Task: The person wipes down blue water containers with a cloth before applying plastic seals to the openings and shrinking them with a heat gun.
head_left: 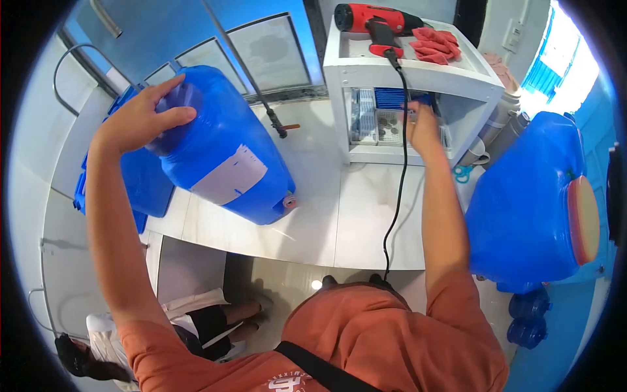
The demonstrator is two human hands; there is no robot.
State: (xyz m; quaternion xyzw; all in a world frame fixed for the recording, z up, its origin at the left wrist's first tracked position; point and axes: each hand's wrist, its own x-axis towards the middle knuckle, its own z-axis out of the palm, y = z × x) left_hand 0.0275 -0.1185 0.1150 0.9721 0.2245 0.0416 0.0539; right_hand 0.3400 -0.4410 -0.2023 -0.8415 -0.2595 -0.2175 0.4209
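Note:
My left hand (147, 117) rests on the top of a large blue plastic container (222, 137), thumb and fingers apart. That container stands on the white counter, with a pale torn label on its side and a small spout near its base. My right hand (423, 127) reaches into the opening of a white shelf unit (418, 75), above small white baskets (390, 127). Its fingers are blurred and partly hidden, and whether they hold anything cannot be made out.
A red heat gun (375, 23) and red gloves (434, 46) lie on the shelf top; a black cable (397, 202) hangs down. Another blue container (522, 202) stands right. Blue-green scissors (462, 174) lie near a mug (475, 154). Another person (202, 330) is at lower left.

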